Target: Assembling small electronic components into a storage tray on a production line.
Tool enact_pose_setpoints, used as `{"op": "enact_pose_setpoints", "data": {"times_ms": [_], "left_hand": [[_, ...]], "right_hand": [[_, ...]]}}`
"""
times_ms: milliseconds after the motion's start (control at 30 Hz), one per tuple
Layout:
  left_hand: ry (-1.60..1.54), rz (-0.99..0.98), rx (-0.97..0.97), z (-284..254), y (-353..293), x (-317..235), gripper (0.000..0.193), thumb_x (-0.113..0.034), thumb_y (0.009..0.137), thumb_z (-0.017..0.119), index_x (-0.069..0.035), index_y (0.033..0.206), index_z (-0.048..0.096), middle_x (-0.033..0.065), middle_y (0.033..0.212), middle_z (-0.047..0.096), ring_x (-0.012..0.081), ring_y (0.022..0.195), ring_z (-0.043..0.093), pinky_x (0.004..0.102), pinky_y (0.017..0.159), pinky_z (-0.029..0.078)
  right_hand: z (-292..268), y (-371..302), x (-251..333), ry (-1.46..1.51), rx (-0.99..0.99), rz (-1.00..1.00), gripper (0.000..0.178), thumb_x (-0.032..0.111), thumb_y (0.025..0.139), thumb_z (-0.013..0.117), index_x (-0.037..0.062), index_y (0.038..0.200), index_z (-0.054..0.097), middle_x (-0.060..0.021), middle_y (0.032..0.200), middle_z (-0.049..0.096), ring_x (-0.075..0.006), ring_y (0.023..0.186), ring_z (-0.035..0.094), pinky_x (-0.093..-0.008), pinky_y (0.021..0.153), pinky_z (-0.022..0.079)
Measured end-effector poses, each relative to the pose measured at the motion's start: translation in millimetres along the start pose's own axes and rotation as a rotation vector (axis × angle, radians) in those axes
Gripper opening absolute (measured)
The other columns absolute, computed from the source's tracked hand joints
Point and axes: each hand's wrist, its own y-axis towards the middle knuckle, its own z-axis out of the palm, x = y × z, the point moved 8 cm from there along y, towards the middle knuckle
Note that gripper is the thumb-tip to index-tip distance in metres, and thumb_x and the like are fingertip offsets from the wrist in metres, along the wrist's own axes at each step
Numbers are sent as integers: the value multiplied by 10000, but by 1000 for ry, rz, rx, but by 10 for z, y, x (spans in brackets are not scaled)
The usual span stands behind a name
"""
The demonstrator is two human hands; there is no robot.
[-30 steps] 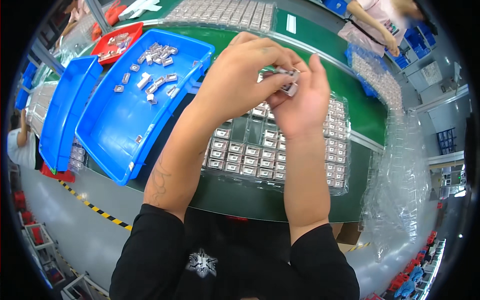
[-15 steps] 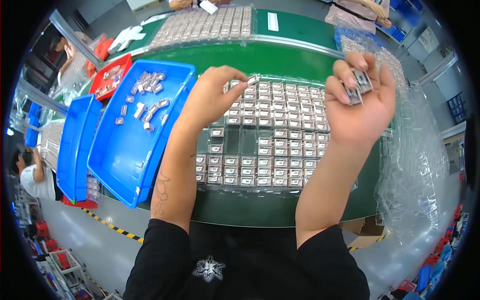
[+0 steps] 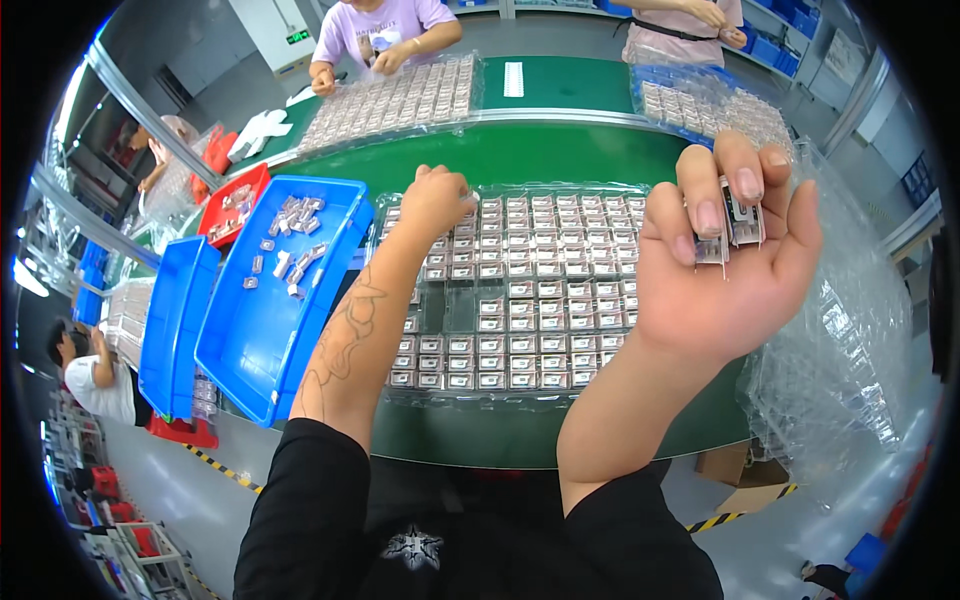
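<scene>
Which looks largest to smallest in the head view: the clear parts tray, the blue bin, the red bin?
1. clear parts tray
2. blue bin
3. red bin, though it lies farther from the camera.

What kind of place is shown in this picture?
Probably a factory assembly or packing line. A green conveyor belt carries clear trays of small metal parts, a blue bin holds loose parts, and other workers sit across it.

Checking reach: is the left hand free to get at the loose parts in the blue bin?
Probably yes. The left hand rests at the clear tray's top-left corner, right beside the blue bin, which is open-topped with nothing between it and the loose parts.
</scene>
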Motion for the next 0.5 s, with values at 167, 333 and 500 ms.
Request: {"op": "enact_pose_setpoints", "data": {"times_ms": [167, 333, 500], "left_hand": [[-204, -2, -169, -252, -158, 72, 234, -288, 803, 755, -90, 927, 754, 152, 993, 724, 353, 1014, 653, 456, 878, 547], [-497, -53, -340, -748, -636, 63, 181, -190, 846, 767, -29, 908, 713, 143, 914, 749, 323, 882, 732, 407, 801, 569], [-761, -4, -444, -1350, -1030, -79, 134, -119, 887, 754, -18, 944, 687, 59, 869, 729, 145, 811, 701, 300, 720, 574]], "right_hand": [[42, -5, -12, -6, 11, -29, 317, 313, 1045, 467, 36, 1041, 623, -75, 897, 550, -195, 703, 509, -306, 497, 401], [30, -32, -199, 12, -78, -17, 389, 347, 1073, 399, 41, 1024, 634, -94, 850, 574, -213, 638, 542, -306, 462, 411], [38, -44, -435, -80, -107, 29, 366, 339, 1061, 417, 33, 1011, 611, -94, 840, 567, -202, 620, 532, -296, 458, 410]]}}
